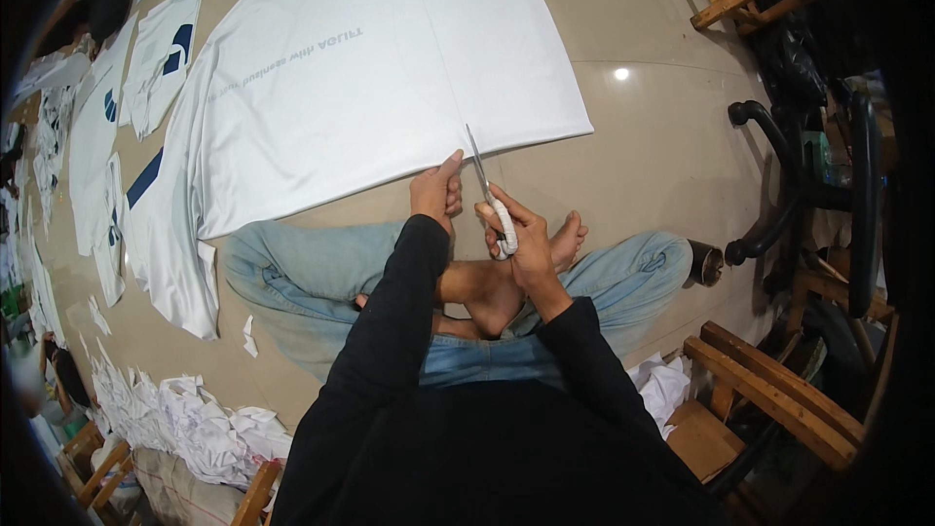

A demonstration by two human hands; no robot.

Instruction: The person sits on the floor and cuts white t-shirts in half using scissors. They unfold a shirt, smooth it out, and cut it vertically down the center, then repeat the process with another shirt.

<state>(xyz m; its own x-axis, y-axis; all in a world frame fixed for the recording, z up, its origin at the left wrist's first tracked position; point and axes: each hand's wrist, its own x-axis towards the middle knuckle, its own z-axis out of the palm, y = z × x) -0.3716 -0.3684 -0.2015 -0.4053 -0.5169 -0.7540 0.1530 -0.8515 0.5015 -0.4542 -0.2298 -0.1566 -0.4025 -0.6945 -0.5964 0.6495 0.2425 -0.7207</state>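
A large white cloth [321, 127] with faint grey printing lies spread over the tiled floor in front of my crossed legs. My left hand [435, 190] pinches its near edge, thumb on top and fingers curled below. Just to the right, my right hand [521, 239] is closed round the handles of a pair of scissors [479, 158], whose grips are wrapped in pale tape. The blades point away from me, at the cloth's near edge beside my left thumb. Whether they part the fabric is too small to tell.
White cut pieces with blue patches [161, 58] lie along the left. A heap of white scraps [195, 429] fills the lower left. Black chair legs [779, 180], wooden frames [769, 399] and a dark round tube [706, 263] stand on the right.
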